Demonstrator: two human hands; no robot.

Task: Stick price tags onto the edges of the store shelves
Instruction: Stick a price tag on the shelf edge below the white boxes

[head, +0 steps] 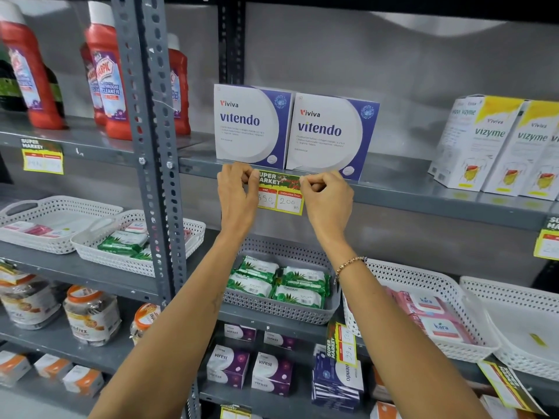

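Note:
A yellow, green and red price tag [279, 193] reading "Super Market", 350 and 200, lies against the front edge of the grey shelf [423, 193], just below two white and purple Vitendo boxes [295, 130]. My left hand [237, 195] pinches the tag's upper left corner. My right hand [326, 195] pinches its upper right corner, with a beaded bracelet on that wrist. Both hands press the tag's top strip to the shelf edge.
Another tag [42, 157] hangs on the left shelf edge under red cleaner bottles [106, 83]. Vizyme boxes [499, 146] stand to the right. Below, baskets hold green wipes packs [278, 282] and pink packs [429, 316]. A slotted grey upright [151, 146] divides the racks.

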